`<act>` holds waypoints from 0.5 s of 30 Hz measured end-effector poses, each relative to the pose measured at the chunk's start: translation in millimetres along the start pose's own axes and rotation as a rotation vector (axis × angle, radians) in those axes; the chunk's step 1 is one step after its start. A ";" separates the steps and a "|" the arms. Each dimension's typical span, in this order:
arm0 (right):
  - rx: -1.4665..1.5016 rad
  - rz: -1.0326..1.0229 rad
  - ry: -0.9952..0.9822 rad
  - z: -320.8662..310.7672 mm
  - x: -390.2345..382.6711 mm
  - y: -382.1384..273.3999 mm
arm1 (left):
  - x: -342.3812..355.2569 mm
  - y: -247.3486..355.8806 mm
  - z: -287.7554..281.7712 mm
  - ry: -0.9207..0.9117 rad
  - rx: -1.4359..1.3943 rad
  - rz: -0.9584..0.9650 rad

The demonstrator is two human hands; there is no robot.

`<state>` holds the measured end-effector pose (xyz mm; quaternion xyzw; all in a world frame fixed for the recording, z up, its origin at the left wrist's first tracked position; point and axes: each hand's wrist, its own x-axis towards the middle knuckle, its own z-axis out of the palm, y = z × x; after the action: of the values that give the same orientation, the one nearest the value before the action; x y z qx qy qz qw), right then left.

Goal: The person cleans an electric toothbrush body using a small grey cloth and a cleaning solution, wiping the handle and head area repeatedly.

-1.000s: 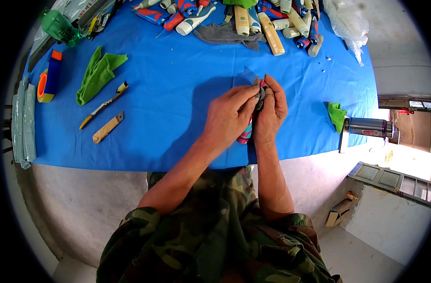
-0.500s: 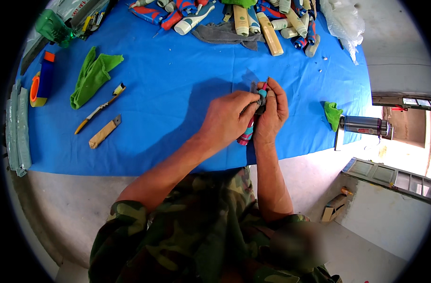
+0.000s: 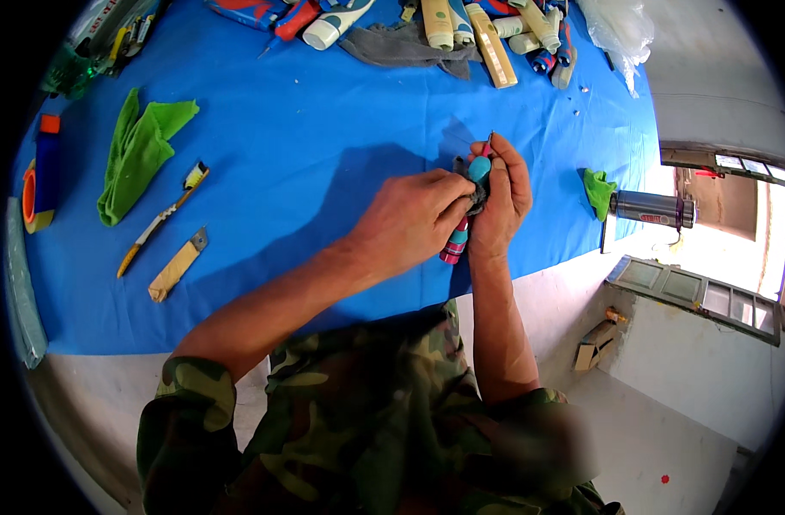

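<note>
Pink and teal, the slim pointed piece (image 3: 453, 250) sits between my hands a little right of the centre of the frame, its fine tip aimed at the top and its banded end slanting down to the lower left. My left hand (image 3: 414, 206) is closed on a dark rag (image 3: 476, 199), pinching it around the piece's middle. My right hand (image 3: 497, 210) grasps the piece by its upper part, thumb and fingers gathered close to the tip. Both hands are above a blue tablecloth (image 3: 263, 112). At left of the frame lie a green cloth (image 3: 139, 159), a toothbrush (image 3: 163, 219) and, just below that, a blade (image 3: 178, 264) with a wrapped handle; nearer the left rim is an orange tape roll (image 3: 29, 190) beside a blue block (image 3: 46, 167). Along the top, tubes (image 3: 493, 51) lie heaped around a grey cloth (image 3: 401, 47), and a clear plastic bag (image 3: 620, 39) is at their right. Right of my hands, well apart from them, a small green cloth (image 3: 598, 193) is just beside a metal flask (image 3: 654, 209) near the table's edge.
</note>
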<state>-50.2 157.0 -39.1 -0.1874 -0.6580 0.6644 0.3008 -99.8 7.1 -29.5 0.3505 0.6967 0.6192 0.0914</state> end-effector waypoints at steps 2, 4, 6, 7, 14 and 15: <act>-0.026 -0.004 -0.010 0.6 -0.3 -0.2 | -2.0 -3.1 -2.3 -0.013 -0.003 0.020; 0.018 0.014 0.027 1.3 -0.4 -0.7 | -3.7 -2.1 -2.4 -0.030 0.000 0.041; 0.027 0.024 0.039 -2.1 0.0 -0.8 | -8.7 2.0 -2.4 -0.050 0.020 0.042; 0.043 0.031 0.047 -2.6 -0.5 -0.5 | -9.8 1.2 -1.8 -0.056 0.019 0.041; 0.079 0.035 0.116 4.9 -0.5 -6.1 | -13.2 2.0 1.7 -0.055 0.004 0.055; 0.087 0.036 0.120 6.2 0.3 -6.9 | -12.6 2.6 1.8 -0.051 0.015 0.072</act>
<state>-53.4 152.2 -31.8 -0.2252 -0.6057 0.6854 0.3357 -88.5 0.9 -31.3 0.3918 0.6857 0.6076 0.0843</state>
